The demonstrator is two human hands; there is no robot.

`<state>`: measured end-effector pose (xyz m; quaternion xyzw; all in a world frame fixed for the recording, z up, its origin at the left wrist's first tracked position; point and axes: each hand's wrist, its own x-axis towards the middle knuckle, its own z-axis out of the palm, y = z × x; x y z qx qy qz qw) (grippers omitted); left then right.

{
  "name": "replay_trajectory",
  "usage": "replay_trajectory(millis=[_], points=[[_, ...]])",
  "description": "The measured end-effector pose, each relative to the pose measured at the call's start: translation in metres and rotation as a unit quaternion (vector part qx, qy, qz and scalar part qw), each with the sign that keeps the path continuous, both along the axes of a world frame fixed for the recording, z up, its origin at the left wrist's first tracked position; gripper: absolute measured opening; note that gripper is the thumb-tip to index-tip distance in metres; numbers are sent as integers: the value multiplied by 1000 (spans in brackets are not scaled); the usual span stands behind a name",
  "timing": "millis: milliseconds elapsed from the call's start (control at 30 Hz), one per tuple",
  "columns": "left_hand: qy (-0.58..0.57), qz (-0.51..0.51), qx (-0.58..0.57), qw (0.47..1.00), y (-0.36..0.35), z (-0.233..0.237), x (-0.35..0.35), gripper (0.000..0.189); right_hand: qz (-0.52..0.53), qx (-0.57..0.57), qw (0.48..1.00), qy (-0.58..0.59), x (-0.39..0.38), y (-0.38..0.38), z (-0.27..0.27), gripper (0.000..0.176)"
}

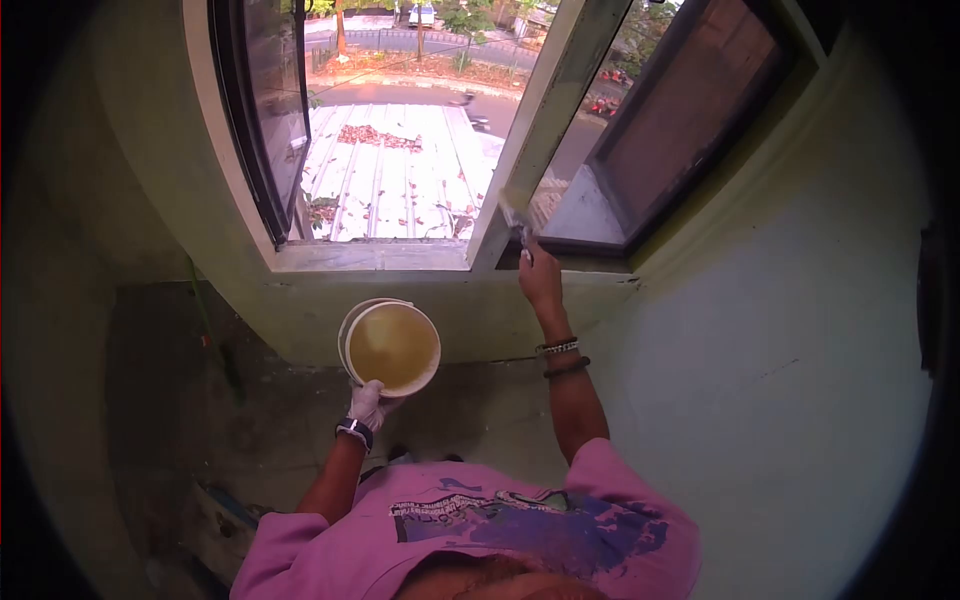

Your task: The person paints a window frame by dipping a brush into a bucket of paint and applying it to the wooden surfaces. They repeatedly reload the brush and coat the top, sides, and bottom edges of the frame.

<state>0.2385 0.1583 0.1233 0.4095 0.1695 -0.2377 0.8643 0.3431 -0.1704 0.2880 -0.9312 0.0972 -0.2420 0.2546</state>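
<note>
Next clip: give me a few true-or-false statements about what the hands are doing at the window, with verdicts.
1. The left hand wears a white glove and holds a bucket in its grip. True.
2. The bucket is empty. False: it holds a yellowish-brown liquid.
3. The right hand holds a brush against the window frame. True.
4. The right wrist is bare. False: it wears bracelets.
</note>
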Motion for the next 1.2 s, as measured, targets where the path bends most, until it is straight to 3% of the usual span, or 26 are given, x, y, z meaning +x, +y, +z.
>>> replay_trajectory(millis=[100,133,200,267,367,467,533,567,633,700,767,833,867,900,933,1000,1100,1200], points=[[21,-1,-13,1000,1,3,1,45,70,-96,991,64,8,-34,47,38],[32,3,-14,999,0,5,2,44,62,-140,977,145,10,-38,99,36],[21,4,-12,1000,-2,5,2,43,74,-211,974,38,13,-49,194,35],[21,-1,-25,999,-2,-3,6,43,-2,-218,975,-33,0,-30,292,33],[3,-3,-20,1000,-5,-3,8,43,5,-335,872,-358,22,-42,359,26],[-3,-6,-28,1000,-6,-4,8,44,-16,-249,907,-341,43,-36,338,26],[-6,-16,-32,999,-3,-15,9,45,-55,-228,949,-211,54,-36,272,31],[-16,-8,-34,999,-2,-21,8,46,-38,-171,964,-198,45,-24,234,32],[7,2,-60,998,1,-11,4,46,-11,-164,985,-58,25,-22,161,40],[5,0,-45,999,7,-20,8,46,50,-115,988,86,13,-32,129,35],[24,0,-17,1000,11,-19,11,46,104,-178,968,146,21,-54,160,35],[1,-7,-29,1000,16,-31,15,47,155,-192,967,62,28,-63,241,35],[-2,-4,-42,999,17,-32,16,47,132,-261,955,-55,24,-56,286,34],[-4,0,-56,998,17,-33,19,48,52,-306,949,-49,14,-40,339,31],[-1,8,-46,999,17,-37,23,48,52,-244,961,-121,12,-36,377,27],[1,22,-42,999,16,-23,23,48,-2,-322,901,-290,28,-46,431,24],[-2,27,-36,999,12,-13,28,47,-4,-337,809,-482,54,-44,468,23],[7,18,-38,999,15,-18,32,47,-65,-297,900,-313,77,-41,441,24]])
